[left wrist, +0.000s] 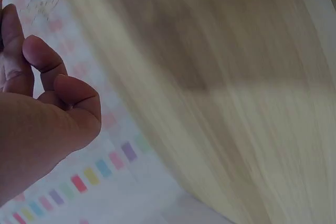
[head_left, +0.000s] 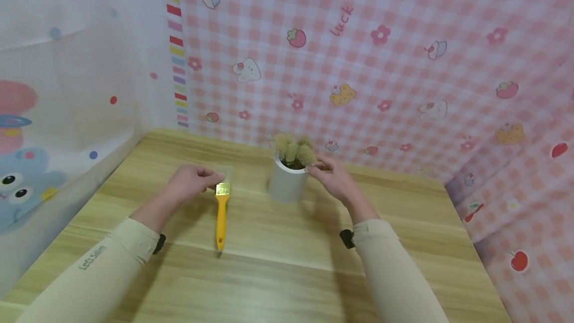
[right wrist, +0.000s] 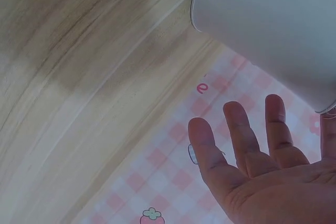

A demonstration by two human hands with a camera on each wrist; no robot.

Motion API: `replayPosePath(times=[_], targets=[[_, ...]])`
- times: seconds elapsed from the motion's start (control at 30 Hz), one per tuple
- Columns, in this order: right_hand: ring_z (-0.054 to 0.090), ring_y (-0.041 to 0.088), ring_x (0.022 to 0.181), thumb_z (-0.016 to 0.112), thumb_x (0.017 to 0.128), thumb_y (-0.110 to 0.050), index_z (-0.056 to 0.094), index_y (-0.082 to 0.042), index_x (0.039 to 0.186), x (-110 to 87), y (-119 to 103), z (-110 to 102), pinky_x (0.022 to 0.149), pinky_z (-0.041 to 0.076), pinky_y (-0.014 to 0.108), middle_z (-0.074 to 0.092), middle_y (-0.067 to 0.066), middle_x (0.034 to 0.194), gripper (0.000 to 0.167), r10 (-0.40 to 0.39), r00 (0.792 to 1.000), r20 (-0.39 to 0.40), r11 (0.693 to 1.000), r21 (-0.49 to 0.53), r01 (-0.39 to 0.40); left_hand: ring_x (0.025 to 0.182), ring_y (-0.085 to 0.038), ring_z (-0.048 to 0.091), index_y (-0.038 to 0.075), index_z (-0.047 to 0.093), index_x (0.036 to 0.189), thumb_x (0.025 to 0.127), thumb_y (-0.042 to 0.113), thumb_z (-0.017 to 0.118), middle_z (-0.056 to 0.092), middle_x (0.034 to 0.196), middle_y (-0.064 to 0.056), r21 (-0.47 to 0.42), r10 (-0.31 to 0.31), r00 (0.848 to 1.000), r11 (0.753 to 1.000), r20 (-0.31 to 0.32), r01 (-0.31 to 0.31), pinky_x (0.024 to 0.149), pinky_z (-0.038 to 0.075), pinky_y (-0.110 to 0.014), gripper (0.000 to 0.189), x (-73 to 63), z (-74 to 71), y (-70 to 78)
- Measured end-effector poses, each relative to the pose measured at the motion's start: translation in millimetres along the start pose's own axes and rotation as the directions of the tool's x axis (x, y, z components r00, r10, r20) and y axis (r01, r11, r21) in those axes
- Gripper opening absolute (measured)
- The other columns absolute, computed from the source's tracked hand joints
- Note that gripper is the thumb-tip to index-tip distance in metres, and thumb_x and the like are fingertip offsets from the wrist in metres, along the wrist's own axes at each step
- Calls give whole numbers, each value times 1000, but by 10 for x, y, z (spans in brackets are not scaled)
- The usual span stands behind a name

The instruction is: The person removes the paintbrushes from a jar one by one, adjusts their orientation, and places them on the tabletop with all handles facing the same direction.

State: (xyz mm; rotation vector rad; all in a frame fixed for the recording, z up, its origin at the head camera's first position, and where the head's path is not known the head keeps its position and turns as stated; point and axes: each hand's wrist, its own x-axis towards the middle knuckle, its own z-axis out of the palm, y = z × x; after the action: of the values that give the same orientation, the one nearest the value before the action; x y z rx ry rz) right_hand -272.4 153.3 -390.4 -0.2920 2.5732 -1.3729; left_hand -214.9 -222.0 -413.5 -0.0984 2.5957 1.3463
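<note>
My left hand [head_left: 194, 182] was at the far end of a flat paintbrush with a yellow handle and a gold-coloured metal collar [head_left: 221, 218], thumb and forefinger apparently pinching its edge by the pale bristles. My other left fingers [left wrist: 44, 59] were loosely bent. The paintbrush lay left of the middle of the wood-grain tabletop [head_left: 251, 283], its handle pointing to the near side.

To its right, and well apart from it, stood a white cylindrical pot [head_left: 287, 184], upright, with fluffy tan plant heads [head_left: 291, 151] rising above its rim. My right hand [head_left: 332, 177] had thumb and forefinger together at the right side of that rim, in what looked like a light pinch; the inner fingertip was hidden. My remaining right fingers [right wrist: 244, 137] were spread, clear of the pot's wall.

As far as I could judge, the work was partway through: both things had a place on the tabletop, one beside the other, yet neither hand was free of its thing. What remained, on both sides, was the letting go or the lifting; which, I could not tell.
</note>
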Motion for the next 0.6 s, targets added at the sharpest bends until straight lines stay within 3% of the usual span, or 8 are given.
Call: replayPosePath(times=[0.1, 0.37, 0.5, 0.6], targets=[[52, 39, 148, 65, 107, -40, 44, -18, 164, 10, 0, 10, 122, 42, 60, 61, 17, 153, 65, 6, 1000, 5, 1000, 4, -6, 116, -33, 65, -2, 73, 129, 105, 41, 68, 73, 130, -22, 17, 12, 1000, 1000, 8, -12, 100, 54, -47, 50, 47, 180, 15], [54, 39, 146, 66, 106, -40, 46, -14, 163, 19, -51, -13, 122, 43, 58, 62, 18, 152, 65, -9, 1000, 3, 1000, 15, 8, 115, -30, 67, -6, 77, 120, 100, 34, 74, 75, 127, -22, 50, 11, 999, 999, 42, -14, 103, 56, -48, 44, 93, 673, 242], [55, 40, 146, 65, 107, -41, 45, -14, 163, 4, -39, -5, 121, 44, 59, 61, 19, 153, 66, 1, 1000, 4, 1000, -1, -1, 95, -20, 65, 1, 83, 102, 97, 31, 77, 80, 104, -11, 77, 60, 996, 995, 62, -65, 87, 56, -35, 31, 62, 943, 293], [56, 40, 144, 65, 107, -40, 46, -13, 163, -10, -24, 13, 120, 45, 59, 62, 19, 152, 65, 6, 1000, -1, 1000, -3, -6, 77, -14, 57, 5, 82, 85, 96, 30, 77, 73, 80, 0, 110, 84, 995, 990, 60, -91, 70, 47, -26, 27, 37, 1120, 286]])
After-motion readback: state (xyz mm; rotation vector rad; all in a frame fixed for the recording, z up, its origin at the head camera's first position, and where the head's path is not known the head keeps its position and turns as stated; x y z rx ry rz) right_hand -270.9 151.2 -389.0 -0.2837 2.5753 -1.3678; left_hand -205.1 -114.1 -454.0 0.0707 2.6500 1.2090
